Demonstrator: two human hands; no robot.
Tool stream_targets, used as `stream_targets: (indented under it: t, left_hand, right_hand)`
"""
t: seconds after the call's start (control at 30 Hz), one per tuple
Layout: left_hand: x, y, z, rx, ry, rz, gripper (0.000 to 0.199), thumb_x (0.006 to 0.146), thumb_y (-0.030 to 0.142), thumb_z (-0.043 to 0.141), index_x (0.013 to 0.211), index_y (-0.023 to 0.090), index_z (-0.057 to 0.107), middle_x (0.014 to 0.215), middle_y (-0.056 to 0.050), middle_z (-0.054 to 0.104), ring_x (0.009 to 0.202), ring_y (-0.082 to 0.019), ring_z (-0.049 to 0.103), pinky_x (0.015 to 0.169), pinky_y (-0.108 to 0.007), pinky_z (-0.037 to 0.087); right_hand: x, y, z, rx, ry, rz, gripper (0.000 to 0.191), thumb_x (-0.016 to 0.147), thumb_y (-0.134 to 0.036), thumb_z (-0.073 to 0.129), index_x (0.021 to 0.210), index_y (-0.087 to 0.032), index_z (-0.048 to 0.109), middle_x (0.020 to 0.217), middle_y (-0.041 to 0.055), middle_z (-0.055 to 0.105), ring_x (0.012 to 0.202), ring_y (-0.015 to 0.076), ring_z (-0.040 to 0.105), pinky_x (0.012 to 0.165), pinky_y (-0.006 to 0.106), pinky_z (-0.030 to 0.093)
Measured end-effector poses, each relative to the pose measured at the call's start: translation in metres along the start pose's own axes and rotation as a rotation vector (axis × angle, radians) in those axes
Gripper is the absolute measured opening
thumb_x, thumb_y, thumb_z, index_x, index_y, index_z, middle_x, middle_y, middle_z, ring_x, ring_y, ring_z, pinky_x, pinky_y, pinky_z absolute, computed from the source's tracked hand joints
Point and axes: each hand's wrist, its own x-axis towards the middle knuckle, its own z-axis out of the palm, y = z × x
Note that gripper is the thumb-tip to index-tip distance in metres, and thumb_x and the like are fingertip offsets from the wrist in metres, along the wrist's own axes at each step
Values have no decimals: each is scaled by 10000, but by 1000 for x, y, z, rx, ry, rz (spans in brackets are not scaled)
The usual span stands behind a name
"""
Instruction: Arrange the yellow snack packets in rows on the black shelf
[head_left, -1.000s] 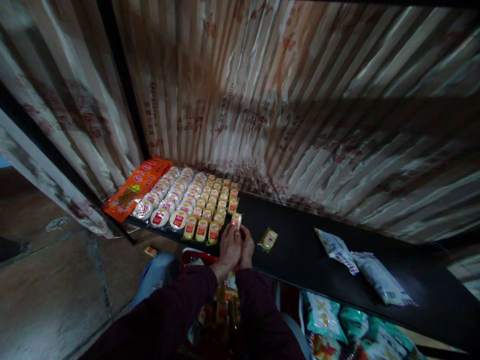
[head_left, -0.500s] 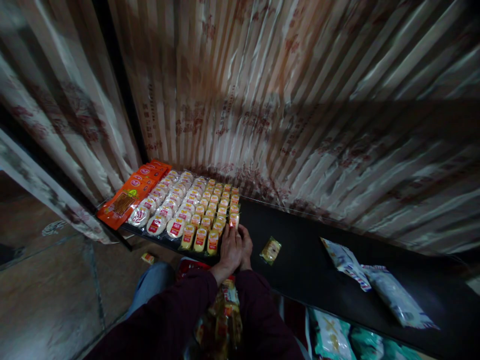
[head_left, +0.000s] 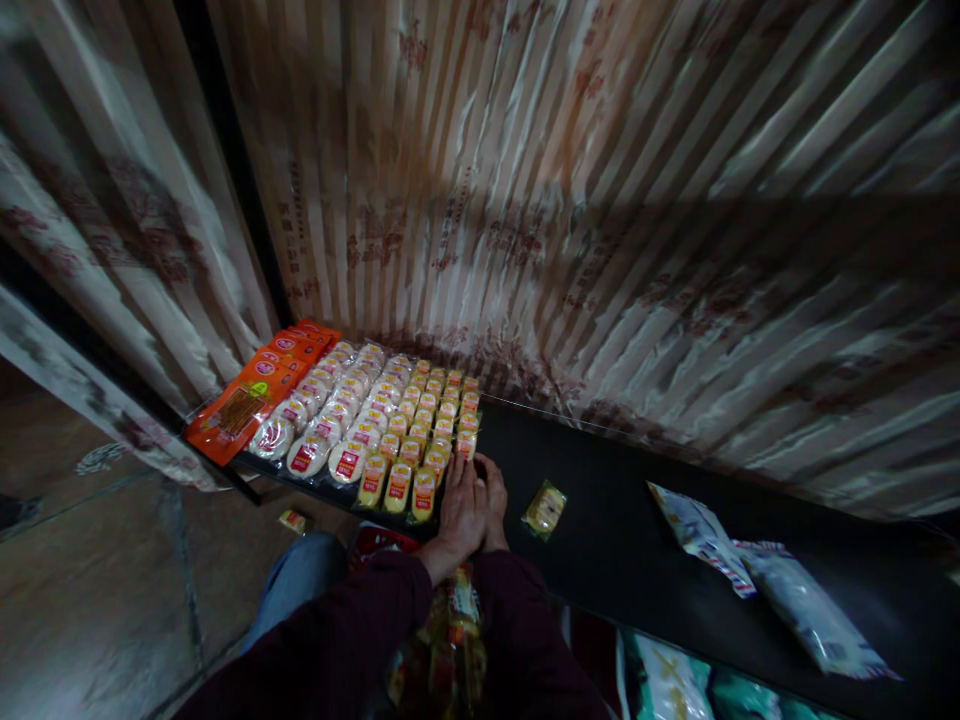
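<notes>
Side by side, my left hand point(head_left: 461, 510) and my right hand point(head_left: 493, 500) rest at the near end of the rightmost row of small yellow packets point(head_left: 424, 490). Their fingertips meet a packet point(head_left: 466, 443) in that row; what lies under the fingers is hidden. Left of these stand rows of round white packaged cakes point(head_left: 349, 460). Orange bags point(head_left: 240, 405) lie overlapped at the shelf's left end. A single yellow packet point(head_left: 545, 509) lies flat to the right of my right hand.
The black shelf point(head_left: 600, 560) runs to the right, bearing two silvery bags point(head_left: 701, 530). Striped curtain point(head_left: 525, 250) hangs behind it. A dark post stands at the left. Below are green-white bags point(head_left: 671, 675), and a small packet point(head_left: 293, 521) lies on the floor.
The view has shifted slightly. Both hands remain close together at the end of the same row, with little visible movement.
</notes>
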Motion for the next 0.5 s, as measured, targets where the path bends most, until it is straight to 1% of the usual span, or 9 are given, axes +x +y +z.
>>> stream_targets:
  t: [0.1,0.17,0.2,0.27,0.33,0.4,0.5]
  left_hand:
    - [-3,1,-4,14,-8,28,577,956,307,251,1427,8,399,1556,-184,291,1479,-239,180,1231,-436,167]
    - [-5,0,-5,14,-13,47,596,963,325,236,1447,-1,357,1566,-182,266,1482,-239,162,1231,-436,163]
    - [-6,-1,-6,13,-14,56,603,966,333,232,1455,-3,340,1570,-179,255,1484,-238,149,1231,-436,161]
    - [-6,-3,-6,10,-14,70,611,970,347,225,1465,1,322,1576,-171,242,1487,-233,128,1233,-431,156]
    - [-6,-4,-5,5,-14,76,619,973,361,216,1474,9,306,1581,-159,231,1489,-226,115,1235,-422,154]
    - [-5,-5,-6,-1,-23,73,625,975,375,204,1481,19,295,1582,-152,229,1489,-222,120,1235,-419,157]
    - [-2,-5,-8,-4,-26,73,629,978,379,185,1483,20,291,1581,-148,235,1488,-219,134,1234,-426,164]
  right_hand:
    - [4,0,-1,-7,64,78,507,750,-546,495,1030,-169,685,1087,126,698,1007,253,621,953,416,455]
    - [7,-3,-1,35,102,149,590,779,-612,463,1084,-157,680,1158,141,683,1068,259,611,993,416,432]
    - [9,-5,-1,79,97,173,628,792,-635,452,1136,-155,665,1215,142,663,1119,257,596,1017,407,418]
    - [15,-11,1,196,53,196,694,815,-666,435,1256,-158,607,1342,130,596,1232,242,542,1063,379,387]
    - [21,-19,4,298,6,209,750,830,-697,403,1329,-158,555,1420,117,532,1306,227,488,1098,358,357]
    - [27,-26,8,345,-25,221,773,835,-728,360,1337,-174,555,1430,99,526,1328,218,469,1119,353,334]
    - [33,-34,11,372,-76,216,756,852,-740,300,1325,-217,573,1395,69,567,1307,209,493,1118,357,337]
